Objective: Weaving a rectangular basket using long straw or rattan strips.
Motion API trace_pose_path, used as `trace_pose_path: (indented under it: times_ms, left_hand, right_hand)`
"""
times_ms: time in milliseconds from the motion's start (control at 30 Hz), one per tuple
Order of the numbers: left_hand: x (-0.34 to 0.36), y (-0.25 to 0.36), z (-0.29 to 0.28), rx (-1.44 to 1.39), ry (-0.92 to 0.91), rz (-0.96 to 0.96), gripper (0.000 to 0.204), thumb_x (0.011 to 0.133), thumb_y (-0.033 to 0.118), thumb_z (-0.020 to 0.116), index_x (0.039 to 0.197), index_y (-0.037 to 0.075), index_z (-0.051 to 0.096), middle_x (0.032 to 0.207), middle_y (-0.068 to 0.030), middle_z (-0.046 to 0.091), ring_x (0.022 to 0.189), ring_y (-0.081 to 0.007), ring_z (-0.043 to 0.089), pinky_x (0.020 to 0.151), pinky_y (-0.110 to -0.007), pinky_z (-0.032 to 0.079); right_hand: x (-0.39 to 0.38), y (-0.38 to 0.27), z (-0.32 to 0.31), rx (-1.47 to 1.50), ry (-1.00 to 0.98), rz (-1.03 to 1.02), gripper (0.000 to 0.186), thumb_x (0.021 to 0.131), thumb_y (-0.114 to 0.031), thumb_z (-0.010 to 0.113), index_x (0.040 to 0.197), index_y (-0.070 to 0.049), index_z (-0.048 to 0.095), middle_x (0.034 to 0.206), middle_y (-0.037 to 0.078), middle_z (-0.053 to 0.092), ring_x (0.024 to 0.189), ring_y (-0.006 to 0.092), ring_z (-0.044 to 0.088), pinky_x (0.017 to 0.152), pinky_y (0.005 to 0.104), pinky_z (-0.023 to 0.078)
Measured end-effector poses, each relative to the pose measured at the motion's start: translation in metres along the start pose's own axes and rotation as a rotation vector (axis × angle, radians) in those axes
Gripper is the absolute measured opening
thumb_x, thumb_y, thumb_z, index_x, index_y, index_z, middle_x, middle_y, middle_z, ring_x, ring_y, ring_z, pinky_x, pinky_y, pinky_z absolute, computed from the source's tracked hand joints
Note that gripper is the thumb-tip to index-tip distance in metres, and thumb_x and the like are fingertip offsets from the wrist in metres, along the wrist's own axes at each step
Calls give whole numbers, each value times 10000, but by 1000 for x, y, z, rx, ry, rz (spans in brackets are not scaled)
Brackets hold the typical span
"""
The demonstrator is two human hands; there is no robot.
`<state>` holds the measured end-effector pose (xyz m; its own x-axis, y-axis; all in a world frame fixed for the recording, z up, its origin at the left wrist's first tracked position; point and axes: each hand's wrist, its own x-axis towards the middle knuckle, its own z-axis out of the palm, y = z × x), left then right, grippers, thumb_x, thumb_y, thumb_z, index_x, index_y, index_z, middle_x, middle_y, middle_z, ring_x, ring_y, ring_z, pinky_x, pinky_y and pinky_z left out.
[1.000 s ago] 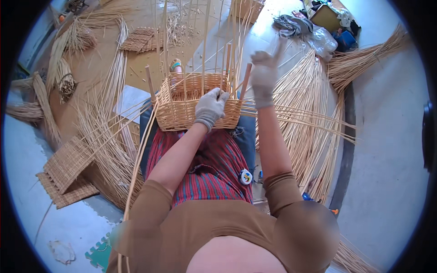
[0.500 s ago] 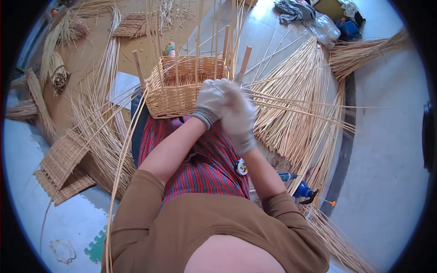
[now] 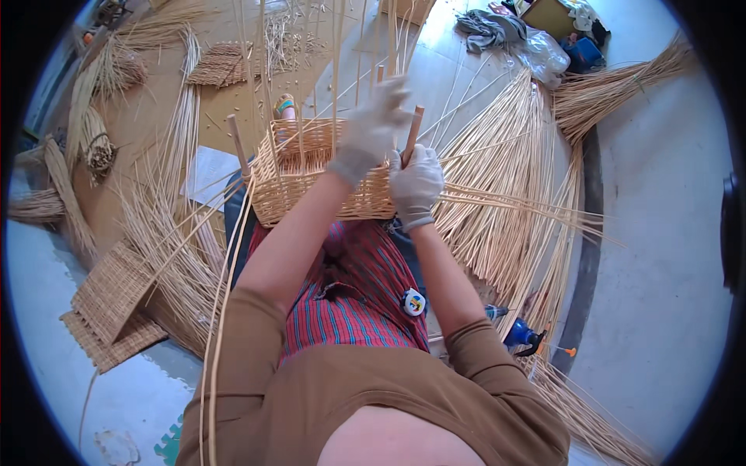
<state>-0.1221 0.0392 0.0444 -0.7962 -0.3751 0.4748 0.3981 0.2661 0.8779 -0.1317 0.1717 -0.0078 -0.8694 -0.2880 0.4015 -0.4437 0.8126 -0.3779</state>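
Note:
A woven wicker basket (image 3: 303,193) rests on my lap, with upright canes and wooden corner stakes rising from it. My right hand (image 3: 420,182), in a pale work glove, is closed round the basket's right near corner. Its thumb and fingers sit at the foot of a wooden stake (image 3: 413,133). Raised over the basket's right side, my gloved left hand (image 3: 377,124) is smeared by motion. Its fingers point to the right, and whether they hold a cane cannot be made out. Long loose canes (image 3: 521,203) run out to the right from beside my right hand.
A large fan of cut canes (image 3: 497,186) covers the floor at right, with a blue bottle (image 3: 519,332) below it. Woven mats (image 3: 116,299) and cane bundles (image 3: 99,140) lie at left. A plastic bag (image 3: 540,54) and grey cloth (image 3: 489,29) are at the far right.
My hands were together at the basket's near right rim. The left has moved up and away over the basket; the right has settled lower on the corner. The basket sits slightly lower in view.

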Motion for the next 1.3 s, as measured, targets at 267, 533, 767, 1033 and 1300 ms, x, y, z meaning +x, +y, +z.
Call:
trace_pose_path:
  times_ms: [267,533,767,1033,1300]
  left_hand:
    - [-99,-14,-27,168,-95,-32,551,918,128,685,1433,73,498,1349,-187,553,1224,-321,576,1012,-393,481]
    - [-136,2,-24,673,-99,-102,687,845,121,695,1484,165,446,1431,-124,465,1239,-341,556,990,-433,507]
    - [-125,6,-1,516,-142,-137,582,892,137,655,1447,154,481,1431,-90,501,1176,-344,607,956,-418,532]
    - [-100,-22,36,-108,7,-439,405,984,47,567,1386,15,533,1118,-115,649,652,-140,642,591,-291,533]
    - [-91,-68,40,-119,-45,-331,318,983,7,554,1299,12,592,932,-37,668,767,-102,632,710,-248,533]
  right_hand:
    - [16,2,-11,146,-201,77,346,884,-449,664,987,-120,689,882,150,681,878,366,660,772,481,505]
    - [69,11,-3,413,-382,99,748,893,-657,554,1361,-75,548,1065,165,721,1038,379,673,939,439,490]
    - [141,-45,-64,1236,-167,-184,251,969,-135,657,1209,-62,654,901,-4,659,851,98,592,806,246,492]
    - [64,132,-125,802,-763,153,320,936,-310,676,1064,-29,758,1000,68,753,974,185,684,952,315,509]
    - [46,173,-67,989,-868,543,287,943,-257,719,1058,6,706,983,88,731,833,148,701,755,265,570]
